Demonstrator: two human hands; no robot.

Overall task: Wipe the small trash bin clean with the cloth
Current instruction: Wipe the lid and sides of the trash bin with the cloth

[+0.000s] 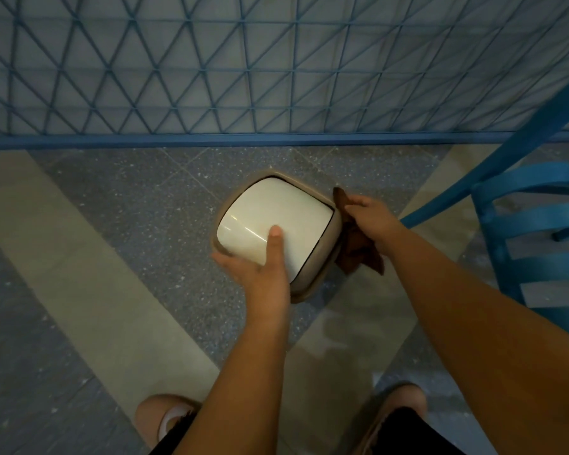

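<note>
A small cream trash bin (270, 208) with a glossy swing lid stands on the speckled floor, seen from above. My left hand (260, 267) grips its near left rim, thumb lying on the lid. My right hand (372, 218) holds a dark brown cloth (358, 247) bunched against the bin's right side; the cloth hangs down past the rim. The bin's body below the lid is mostly hidden.
A blue slatted chair (536, 231) stands close on the right, one leg slanting behind my right hand. A blue lattice partition (243, 77) with a base rail runs across the back. My two feet (165, 418) show at the bottom edge.
</note>
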